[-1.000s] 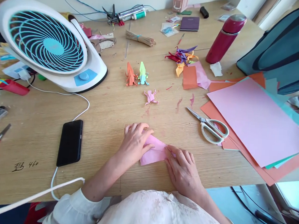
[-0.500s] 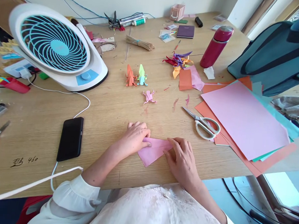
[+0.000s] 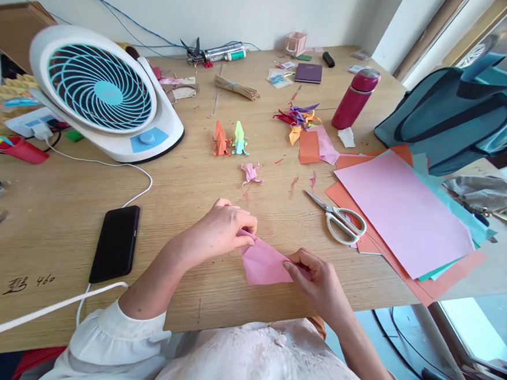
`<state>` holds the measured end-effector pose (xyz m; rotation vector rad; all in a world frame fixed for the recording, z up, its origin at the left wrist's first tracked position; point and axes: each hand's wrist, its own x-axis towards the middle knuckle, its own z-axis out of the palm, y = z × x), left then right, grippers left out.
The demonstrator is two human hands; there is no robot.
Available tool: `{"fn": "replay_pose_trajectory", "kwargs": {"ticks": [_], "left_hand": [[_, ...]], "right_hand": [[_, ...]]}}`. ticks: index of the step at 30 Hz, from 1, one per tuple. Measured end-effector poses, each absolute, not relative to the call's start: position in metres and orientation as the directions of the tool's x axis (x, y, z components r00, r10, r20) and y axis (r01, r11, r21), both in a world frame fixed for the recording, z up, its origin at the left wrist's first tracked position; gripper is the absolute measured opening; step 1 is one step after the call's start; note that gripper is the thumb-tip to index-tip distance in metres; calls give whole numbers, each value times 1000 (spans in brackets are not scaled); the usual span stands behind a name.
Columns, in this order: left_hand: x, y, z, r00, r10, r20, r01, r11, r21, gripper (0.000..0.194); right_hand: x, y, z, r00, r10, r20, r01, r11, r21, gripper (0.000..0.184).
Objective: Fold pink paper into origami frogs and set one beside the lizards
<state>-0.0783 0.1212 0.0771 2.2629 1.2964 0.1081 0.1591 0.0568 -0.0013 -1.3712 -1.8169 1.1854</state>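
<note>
A folded piece of pink paper (image 3: 266, 264) is held between my two hands, just above the front of the table. My left hand (image 3: 221, 225) pinches its upper left corner between thumb and fingers. On the other side, my right hand (image 3: 312, 274) grips the right end, thumb on top. Beyond them sits a pink origami frog (image 3: 251, 173). Farther back stand an orange origami figure (image 3: 221, 139) and a green and blue one (image 3: 240, 139). Scissors (image 3: 341, 220) lie to the right of my hands, blades pointing away to the left.
Stacked coloured sheets (image 3: 401, 215) cover the right side, before a teal bag (image 3: 449, 120) and a red flask (image 3: 356, 100). At left are a white fan (image 3: 108, 96) and a black phone (image 3: 115, 244) on a white cable. More origami (image 3: 297, 116) lies behind.
The pink paper has tilted, its right end moving lower and its folded edge now sloping. My right hand has shifted down and right, now pinching the paper's end. The whole view has shifted slightly.
</note>
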Motion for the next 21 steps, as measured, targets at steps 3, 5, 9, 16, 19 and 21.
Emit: {"fn": "replay_pose_trajectory", "kwargs": {"ticks": [3,5,9,16,19,21], "left_hand": [[-85,124,77,502,848,-169,733,-313,604,13],[-86,125,74,443,881,-167,679,-209,704,6],[-84,125,56,348,929,-125,389,-21,921,42],[-61,109,16,323,897,-301,27,309,951,42],[-54,106,11,277,925,-261,12,269,963,43],[-52,107,13,245,939,-243,9,248,969,42]], "right_hand": [[160,55,-1,-296,950,-96,424,40,-905,31],[161,54,-2,-272,956,-109,408,12,-913,32],[161,52,-7,-197,973,-125,345,-51,-937,34],[158,50,-15,-22,989,-143,136,-139,-981,34],[156,49,-14,-19,991,-134,127,-131,-983,35],[155,49,-16,-31,992,-124,146,-118,-982,35]]}}
